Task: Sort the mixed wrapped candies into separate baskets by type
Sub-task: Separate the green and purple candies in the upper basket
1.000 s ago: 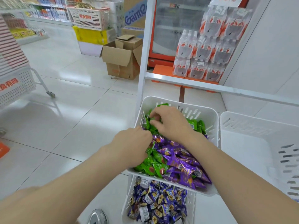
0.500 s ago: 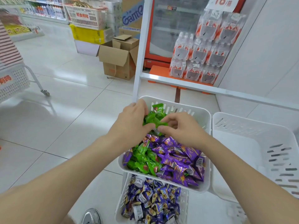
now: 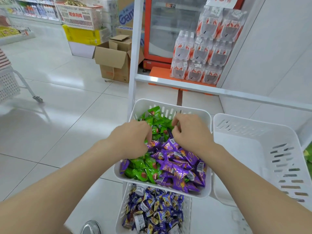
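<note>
- Wrapped candies [image 3: 152, 211], blue type, fill the lower basket [image 3: 121, 205]. One kind only, so looks sorted.
- Mixed basket [image 3: 145, 105] sits above it. Purple candies [image 3: 179, 168] lie near-right, green candies [image 3: 158, 123] far end & near-left. Glossy crinkled foil, small pillow shapes, prob. slippery.
- Left hand [image 3: 133, 139]: fingers curled into the green candies, gripping some.
- Right hand [image 3: 190, 134]: curled at same pile, can't tell if it holds any.
- Right basket [image 3: 244, 149]: rigid slotted white plastic, no candy visible in it. Most sorting prob. left.
- Beyond: open cardboard box [image 3: 114, 61], matte.
</note>
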Motion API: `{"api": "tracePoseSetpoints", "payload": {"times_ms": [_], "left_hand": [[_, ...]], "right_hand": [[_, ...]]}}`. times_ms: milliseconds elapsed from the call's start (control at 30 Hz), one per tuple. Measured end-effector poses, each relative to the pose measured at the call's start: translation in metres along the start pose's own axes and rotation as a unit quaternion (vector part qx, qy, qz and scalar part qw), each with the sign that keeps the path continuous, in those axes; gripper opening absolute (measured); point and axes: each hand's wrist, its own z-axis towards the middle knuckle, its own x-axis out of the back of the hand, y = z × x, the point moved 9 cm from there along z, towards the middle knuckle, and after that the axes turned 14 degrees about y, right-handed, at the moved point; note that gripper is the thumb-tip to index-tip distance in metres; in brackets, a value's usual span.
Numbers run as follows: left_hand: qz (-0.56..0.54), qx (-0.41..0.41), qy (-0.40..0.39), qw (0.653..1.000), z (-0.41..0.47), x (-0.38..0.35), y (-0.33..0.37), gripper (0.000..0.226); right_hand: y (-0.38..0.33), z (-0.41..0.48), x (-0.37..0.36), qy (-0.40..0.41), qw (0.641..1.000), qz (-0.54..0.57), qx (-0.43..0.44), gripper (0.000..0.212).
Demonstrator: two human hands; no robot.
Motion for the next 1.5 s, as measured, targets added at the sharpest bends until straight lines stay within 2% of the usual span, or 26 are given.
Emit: {"api": "tracePoseSetpoints", "payload": {"times_ms": [67, 133, 200, 300, 367, 467, 500, 600, 733, 800, 900, 1067, 1133, 1267, 1367, 1500], "left_hand": [[-0.055, 0.019, 0.047, 0.997, 0.007, 0.014, 0.000, 0.020], [-0.120, 0.033, 0.108, 0.986, 0.017, 0.027, 0.000, 0.018], [-0.165, 0.027, 0.178, 0.970, 0.029, 0.036, 0.001, 0.016], [-0.131, -0.025, 0.254, 0.958, 0.048, 0.034, 0.011, 0.018], [-0.083, -0.085, 0.201, 0.972, 0.060, 0.012, 0.022, 0.022], [-0.038, -0.171, 0.032, 0.984, 0.061, -0.032, 0.037, 0.031], [-0.015, -0.186, 0.004, 0.982, 0.060, -0.041, 0.039, 0.035], [0.048, -0.208, 0.038, 0.976, 0.059, -0.048, 0.041, 0.040], [0.086, -0.209, 0.124, 0.966, 0.062, -0.038, 0.046, 0.026], [0.085, -0.196, 0.149, 0.965, 0.064, -0.035, 0.046, 0.021], [0.087, -0.184, 0.170, 0.964, 0.068, -0.033, 0.047, 0.020], [0.043, -0.159, 0.142, 0.976, 0.072, -0.031, 0.040, 0.020], [0.031, -0.167, 0.122, 0.978, 0.070, -0.033, 0.037, 0.023], [0.055, -0.180, 0.088, 0.978, 0.060, -0.026, 0.036, 0.016], [0.055, -0.138, 0.044, 0.988, 0.050, -0.017, 0.028, 0.010], [0.077, -0.102, -0.038, 0.991, 0.031, -0.026, 0.009, 0.036]], "right_hand": [[0.001, -0.006, -0.003, -0.054, 0.997, 0.057, -0.022, 0.020], [0.001, -0.013, -0.010, -0.115, 0.991, 0.064, -0.015, 0.028], [0.000, -0.021, -0.018, -0.159, 0.987, 0.018, 0.010, 0.034], [-0.005, -0.030, -0.023, -0.169, 0.982, -0.071, 0.050, 0.045], [-0.002, -0.034, -0.024, -0.183, 0.979, -0.076, 0.050, 0.047], [0.011, -0.039, -0.022, -0.217, 0.975, -0.038, 0.017, 0.043], [0.016, -0.039, -0.019, -0.222, 0.975, -0.030, 0.007, 0.041], [0.020, -0.037, -0.011, -0.227, 0.974, -0.016, 0.000, 0.032], [0.014, -0.037, -0.007, -0.228, 0.973, 0.014, 0.011, 0.019], [0.014, -0.039, -0.011, -0.213, 0.977, 0.026, 0.008, 0.023], [0.012, -0.038, -0.019, -0.166, 0.985, -0.031, 0.033, 0.048], [0.001, -0.055, -0.045, -0.227, 0.969, -0.075, 0.054, 0.062], [0.001, -0.057, -0.048, -0.242, 0.966, -0.068, 0.062, 0.051], [0.002, -0.050, -0.034, -0.186, 0.979, -0.048, 0.076, 0.041], [-0.004, -0.045, -0.030, -0.134, 0.987, -0.020, 0.088, 0.039], [-0.013, -0.049, -0.042, -0.185, 0.978, -0.022, 0.098, 0.055]]}}
